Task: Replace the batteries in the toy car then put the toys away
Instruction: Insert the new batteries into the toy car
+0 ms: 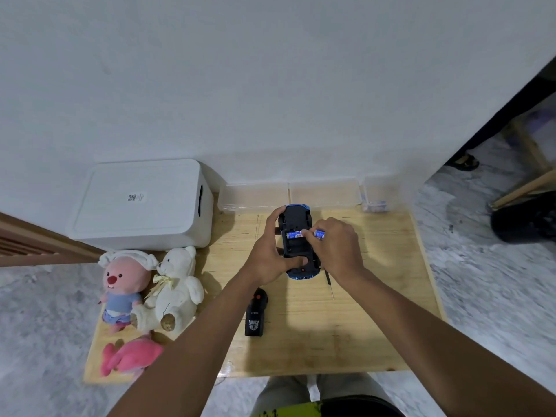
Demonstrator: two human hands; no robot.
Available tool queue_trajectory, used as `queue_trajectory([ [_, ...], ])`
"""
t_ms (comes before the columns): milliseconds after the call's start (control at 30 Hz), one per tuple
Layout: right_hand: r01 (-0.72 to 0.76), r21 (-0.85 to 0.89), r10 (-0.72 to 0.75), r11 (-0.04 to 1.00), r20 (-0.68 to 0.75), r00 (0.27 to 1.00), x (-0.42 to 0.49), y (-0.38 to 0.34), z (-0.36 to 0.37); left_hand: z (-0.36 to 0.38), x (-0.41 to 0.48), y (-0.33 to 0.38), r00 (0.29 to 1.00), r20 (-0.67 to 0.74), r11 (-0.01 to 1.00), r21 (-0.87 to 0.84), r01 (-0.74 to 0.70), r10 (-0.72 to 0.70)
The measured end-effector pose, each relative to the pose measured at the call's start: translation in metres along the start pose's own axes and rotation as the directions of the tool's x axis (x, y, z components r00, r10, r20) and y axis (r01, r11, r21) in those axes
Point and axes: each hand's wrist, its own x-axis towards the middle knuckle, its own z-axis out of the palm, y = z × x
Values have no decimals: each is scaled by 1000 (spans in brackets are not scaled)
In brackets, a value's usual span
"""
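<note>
We have the toy car (293, 248) lying on its back on the wooden board (376, 296), belly up, with its battery hole open. The car's long way runs from near us to far from us. Our left hand (270, 257) wraps round the car's left side, with the thumb pressed on the belly, and holds it steady.

The first battery (293, 235) already sits in the hole. It lies sideways across the car, from left to right. Our right hand (337, 251) comes in from the right side. Its curled fingers pinch the second battery (319, 234), and one fingertip touches the first battery. The second battery is just beside the hole's right edge and points the same sideways way. That is what matters most.

We think the empty spot is the dark part of the hole just nearer to us. So the right hand, the closer one, needs to bring its battery a little left and toward us, and keep it lying across. We cannot tell which end is plus.

A thin dark tool (328, 276) lies just beside the car on the right. A black remote (255, 314) is nearer to us. Three plush toys (177, 284) wait on the left of the board, and a white box (135, 206) stands behind them with its lid on. We think the toys go in there later.
</note>
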Motion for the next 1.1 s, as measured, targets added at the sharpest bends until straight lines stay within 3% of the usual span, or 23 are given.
queue_trajectory([
  [233, 13, 10, -14, 1000, 105, 994, 6, -12, -2, 8, -6, 2, 998, 52, 999, -34, -23, 24],
  [367, 0, 131, -24, 991, 181, 983, 4, -12, -13, 4, -5, 3, 998, 57, 999, -54, -2, 5],
  [600, 45, 129, -91, 991, 382, 920, 11, 2, -34, -8, -8, 0, 998, 56, 998, -58, -2, 5],
  [833, -69, 294, -29, 953, 319, 947, 12, -7, -39, -7, -9, 2, 998, 70, 1000, -30, -2, 4],
  [967, -22, 228, -60, 973, 347, 936, 9, -7, -34, -6, -8, 4, 998, 66, 1000, -29, -2, 4],
  [1100, 137, 82, -159, 987, 415, 896, 5, -8, -33, -5, -9, 5, 998, 60, 1000, -26, 13, -11],
])
